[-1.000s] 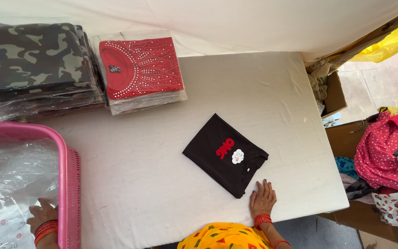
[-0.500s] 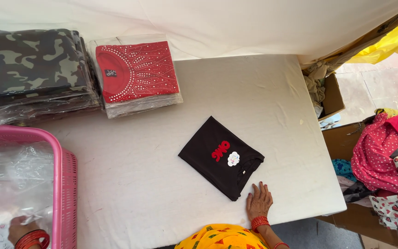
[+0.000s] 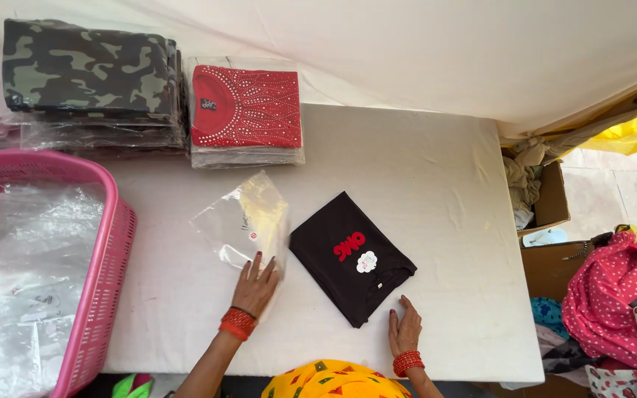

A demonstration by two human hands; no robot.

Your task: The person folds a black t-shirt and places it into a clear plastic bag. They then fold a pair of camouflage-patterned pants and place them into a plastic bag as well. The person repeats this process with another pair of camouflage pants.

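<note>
A folded black shirt (image 3: 351,256) with a red and white print lies on the white table (image 3: 422,191), turned at an angle. A clear plastic bag (image 3: 243,218) lies flat just left of it. My left hand (image 3: 256,286) rests palm down on the near edge of that bag, fingers spread. Flat on the table by the shirt's near corner lies my right hand (image 3: 405,330), touching or almost touching the cloth. Both wrists carry red bangles.
A pink basket (image 3: 101,273) filled with clear plastic bags stands at the left. At the back left are stacks of bagged folded shirts, camouflage (image 3: 86,74) and red (image 3: 245,107). Cardboard boxes (image 3: 551,199) and heaped clothes (image 3: 617,309) sit right of the table.
My left hand has come out of the pink basket and laid a clear plastic bag on the table beside the black shirt. My right hand has stayed by the shirt's corner.
</note>
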